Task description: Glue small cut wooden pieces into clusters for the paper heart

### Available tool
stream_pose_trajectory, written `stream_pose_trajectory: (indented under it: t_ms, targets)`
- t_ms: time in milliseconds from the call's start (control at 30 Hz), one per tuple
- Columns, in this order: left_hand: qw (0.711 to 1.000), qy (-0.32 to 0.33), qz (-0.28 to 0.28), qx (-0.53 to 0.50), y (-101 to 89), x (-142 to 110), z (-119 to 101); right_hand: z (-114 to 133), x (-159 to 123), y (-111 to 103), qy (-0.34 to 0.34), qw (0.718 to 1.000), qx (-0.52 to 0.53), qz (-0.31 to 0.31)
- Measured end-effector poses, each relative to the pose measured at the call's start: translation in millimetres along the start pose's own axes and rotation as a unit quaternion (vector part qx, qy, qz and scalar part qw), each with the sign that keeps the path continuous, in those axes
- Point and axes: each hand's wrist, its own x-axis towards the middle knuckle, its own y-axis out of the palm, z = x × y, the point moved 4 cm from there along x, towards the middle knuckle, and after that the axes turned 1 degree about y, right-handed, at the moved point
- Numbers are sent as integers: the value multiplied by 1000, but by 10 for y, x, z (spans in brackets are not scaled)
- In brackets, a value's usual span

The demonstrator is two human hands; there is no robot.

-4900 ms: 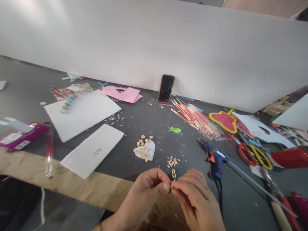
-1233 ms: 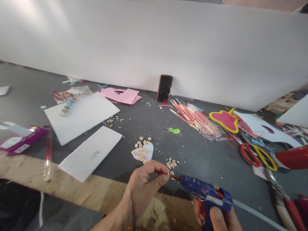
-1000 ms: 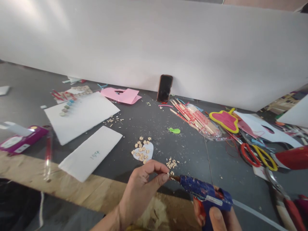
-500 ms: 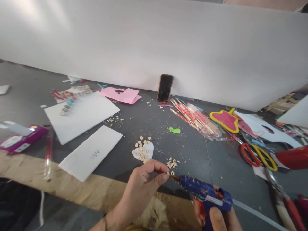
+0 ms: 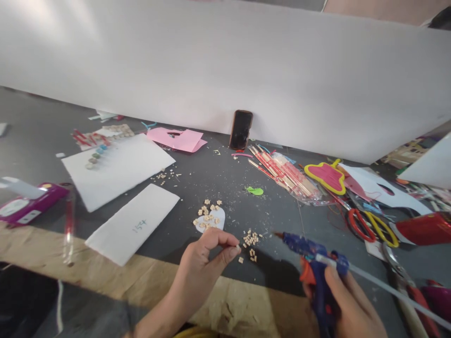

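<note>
My left hand (image 5: 207, 267) pinches a small pale wooden piece (image 5: 238, 247) between thumb and forefinger. In my right hand (image 5: 347, 300) is a blue glue gun (image 5: 310, 249) with an orange trigger, its brown nozzle pointing left and a clear glue stick (image 5: 391, 288) running out behind. The nozzle is well apart from the left hand. Between them lies a heap of small wooden pieces (image 5: 251, 237) on the dark table. Just beyond the left hand, a white paper shape (image 5: 219, 216) carries several little wooden flower clusters (image 5: 207, 217).
A white card (image 5: 136, 225) with green writing and a larger white sheet (image 5: 116, 164) lie left. A phone (image 5: 241, 129) leans on the white partition. Red-wrapped sticks (image 5: 282, 171), a green scrap (image 5: 254, 190) and scissors (image 5: 373, 227) are on the right. A purple device (image 5: 31, 204) sits far left.
The glue gun has moved right, away from my left fingers, which its nozzle had nearly touched. My left hand has shifted slightly left with the wooden piece.
</note>
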Motion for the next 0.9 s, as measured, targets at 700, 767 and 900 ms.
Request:
stream_pose_trajectory:
  t_ms: [700, 767, 900]
  targets:
    - [1000, 15, -16, 3, -227, -161, 112, 714, -74, 1136, -453, 775, -409, 164]
    - [1000, 6, -16, 2, -234, -181, 139, 687, -33, 1156, -459, 772, -408, 166]
    - [1000, 3, -17, 2, -227, -189, 181, 684, -48, 1170, -470, 770, -401, 161]
